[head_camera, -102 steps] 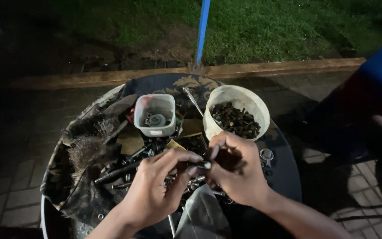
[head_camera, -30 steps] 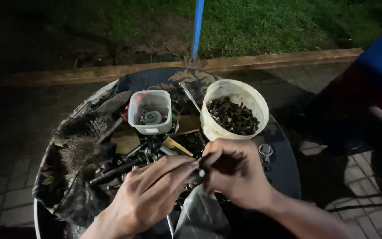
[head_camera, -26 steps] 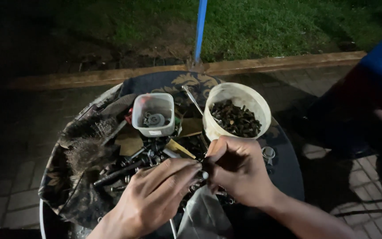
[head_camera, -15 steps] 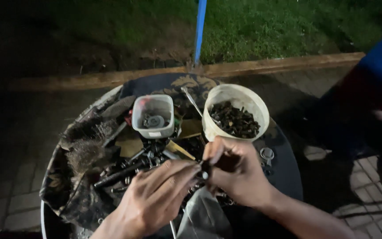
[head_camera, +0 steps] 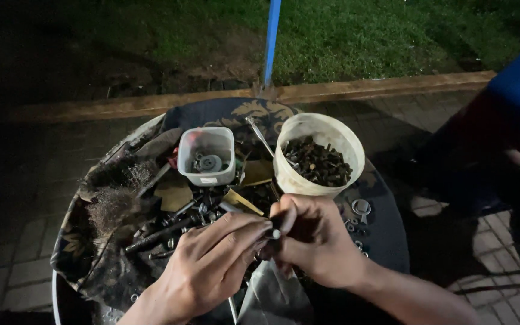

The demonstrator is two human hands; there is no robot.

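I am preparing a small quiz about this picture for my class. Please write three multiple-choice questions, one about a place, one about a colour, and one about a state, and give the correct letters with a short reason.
1. Where does the round white bucket stand, seen from the wearer?
A. to the right of the small square tub
B. on the grass
C. under the table

2. What colour is the pole behind the table?
A. red
B. blue
C. yellow

3. What are the two hands doing?
A. resting flat and apart
B. meeting, fingertips pinching a small part
C. lifting the bucket

Answers:
1 A, the bucket and tub stand side by side on the round table.
2 B, it shows blue against the grass.
3 B, the left hand and right hand meet at a small part.
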